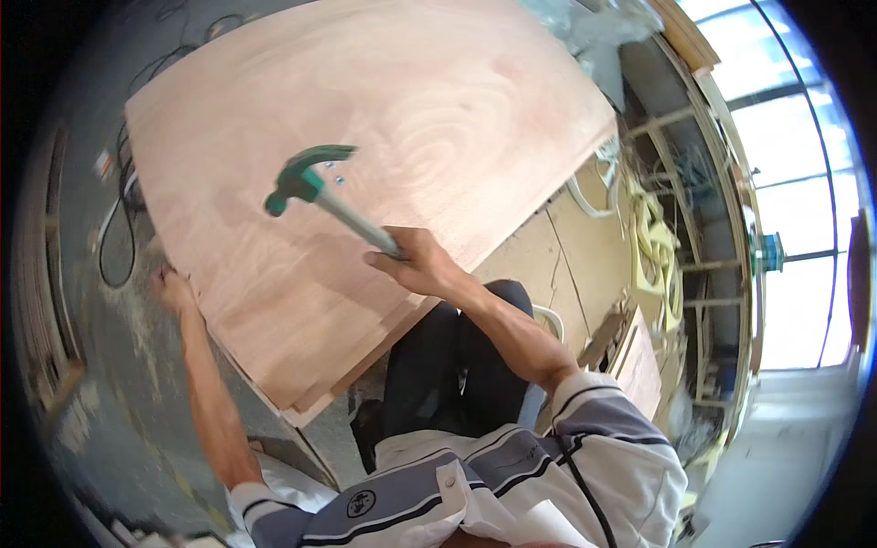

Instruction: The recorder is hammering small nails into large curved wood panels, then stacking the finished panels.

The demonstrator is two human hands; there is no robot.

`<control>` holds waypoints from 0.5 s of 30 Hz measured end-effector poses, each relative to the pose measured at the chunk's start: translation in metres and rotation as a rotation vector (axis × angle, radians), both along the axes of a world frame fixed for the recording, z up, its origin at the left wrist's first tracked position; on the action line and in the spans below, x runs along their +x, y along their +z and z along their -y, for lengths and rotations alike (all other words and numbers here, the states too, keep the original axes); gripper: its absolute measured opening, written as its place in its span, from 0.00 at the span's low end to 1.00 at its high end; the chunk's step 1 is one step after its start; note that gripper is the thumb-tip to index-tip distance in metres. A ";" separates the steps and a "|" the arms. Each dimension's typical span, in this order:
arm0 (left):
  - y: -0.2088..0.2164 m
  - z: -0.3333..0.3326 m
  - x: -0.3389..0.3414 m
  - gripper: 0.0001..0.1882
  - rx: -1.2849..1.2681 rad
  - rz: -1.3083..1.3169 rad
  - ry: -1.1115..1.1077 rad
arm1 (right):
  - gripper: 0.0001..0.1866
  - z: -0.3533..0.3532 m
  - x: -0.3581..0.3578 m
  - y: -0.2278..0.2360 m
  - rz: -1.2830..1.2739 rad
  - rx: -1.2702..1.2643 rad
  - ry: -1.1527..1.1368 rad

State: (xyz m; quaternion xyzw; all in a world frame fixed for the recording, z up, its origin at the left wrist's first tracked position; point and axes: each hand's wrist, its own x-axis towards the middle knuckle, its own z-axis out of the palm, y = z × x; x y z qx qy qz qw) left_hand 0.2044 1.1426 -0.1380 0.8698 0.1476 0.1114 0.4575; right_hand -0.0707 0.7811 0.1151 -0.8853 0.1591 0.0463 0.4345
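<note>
My right hand (420, 260) grips the grey handle of a claw hammer (301, 178), whose green head is raised over a large sheet of pale reddish plywood (429, 119). At the sheet's left edge is my left hand (174, 289), its fingers drawn together. A tiny dark spot shows by the fingertips, but what they pinch, if anything, is too small to name. Beneath the hammer's claw, a few small shiny metal bits (339, 180) lie on the plywood. More board layers show under the sheet at its near corner.
Cables (114, 247) trail on the grey floor left of the plywood. Along the right wall runs a wooden shelf frame (703, 228), with yellow cut-out pieces (650, 247) beside it. Clear plastic wrap (598, 32) lies at the far right corner. Boards (59, 274) stand at far left.
</note>
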 end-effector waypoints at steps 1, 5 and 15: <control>0.014 0.014 -0.004 0.16 0.000 0.009 -0.034 | 0.16 0.000 0.001 -0.002 0.009 0.000 -0.034; 0.024 0.017 -0.017 0.22 -0.441 0.064 -0.228 | 0.12 0.009 0.002 -0.046 0.274 -0.211 0.100; 0.144 0.047 -0.065 0.08 -0.786 0.015 -0.178 | 0.13 -0.020 0.014 -0.043 -0.003 -0.225 -0.008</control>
